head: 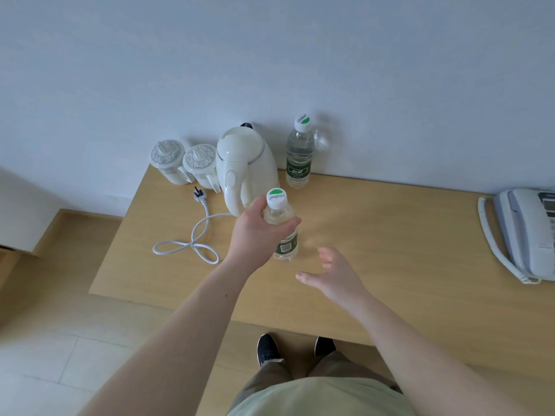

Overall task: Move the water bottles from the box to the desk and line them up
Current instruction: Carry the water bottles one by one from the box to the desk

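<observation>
From the head camera, looking down over the desk point(375, 235): the left hand point(258, 232) has its fingers and thumb wrapped around the upper body of a water bottle point(282, 226), just below the white and green cap. The bottle stands upright, with its base at or just above the wood; whether it touches cannot be told. The kettle point(244, 163) is just behind it, handle turned toward the person.

Over on the right, the right hand point(330, 271) hovers near the bottle's base, fingers spread and loosely bent, thumb out, holding nothing at all.

Back against the wall point(270, 55) a second bottle point(298, 154) stands upright on the desk, just to the right of the kettle and well apart from the one in hand.

Left of the kettle, two lidded cups point(183, 165) sit side by side by the wall. The kettle's white cord point(192, 244) loops across the desk's left part, plug point(199, 196) lying free. A telephone point(522, 232) rests at the desk's far right edge. Below, two dark shoes point(295, 349) stand on the floor by the desk's near edge.
</observation>
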The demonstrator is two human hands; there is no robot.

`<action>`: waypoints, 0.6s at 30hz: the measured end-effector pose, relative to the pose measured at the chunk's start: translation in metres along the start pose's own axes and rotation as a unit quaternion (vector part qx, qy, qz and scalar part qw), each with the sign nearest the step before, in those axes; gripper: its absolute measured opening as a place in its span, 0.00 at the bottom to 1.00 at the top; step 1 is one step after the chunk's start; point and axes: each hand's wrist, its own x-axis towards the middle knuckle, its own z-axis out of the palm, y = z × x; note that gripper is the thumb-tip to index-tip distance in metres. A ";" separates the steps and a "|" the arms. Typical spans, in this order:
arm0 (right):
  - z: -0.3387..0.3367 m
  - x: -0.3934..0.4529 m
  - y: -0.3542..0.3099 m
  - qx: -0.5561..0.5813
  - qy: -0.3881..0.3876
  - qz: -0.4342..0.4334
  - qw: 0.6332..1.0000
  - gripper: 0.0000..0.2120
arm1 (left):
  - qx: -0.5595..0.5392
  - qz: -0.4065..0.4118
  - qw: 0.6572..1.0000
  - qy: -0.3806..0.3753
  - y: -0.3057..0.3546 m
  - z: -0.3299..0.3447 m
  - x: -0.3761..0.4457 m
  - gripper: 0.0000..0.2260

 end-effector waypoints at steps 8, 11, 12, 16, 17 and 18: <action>-0.003 -0.004 0.013 -0.007 -0.007 0.022 1.000 0.40 | -0.009 0.006 1.000 0.004 -0.005 0.005 0.001 0.17; -0.001 -0.006 0.016 -0.015 -0.012 0.020 1.000 0.40 | -0.009 0.002 1.000 0.001 -0.004 0.007 0.002 0.21; 0.000 -0.006 0.017 -0.018 -0.012 0.019 1.000 0.40 | -0.010 0.000 1.000 -0.001 -0.003 0.008 0.002 0.21; 0.002 -0.008 0.017 -0.021 -0.012 0.019 1.000 0.39 | -0.004 -0.002 1.000 -0.002 -0.001 0.011 0.002 0.22; 0.002 -0.008 0.018 -0.024 -0.012 0.019 0.999 0.39 | -0.002 -0.003 1.000 -0.005 -0.002 0.012 0.001 0.22; 0.002 -0.008 0.018 -0.026 -0.011 0.019 0.999 0.39 | 0.000 -0.004 1.000 -0.007 -0.003 0.012 0.000 0.22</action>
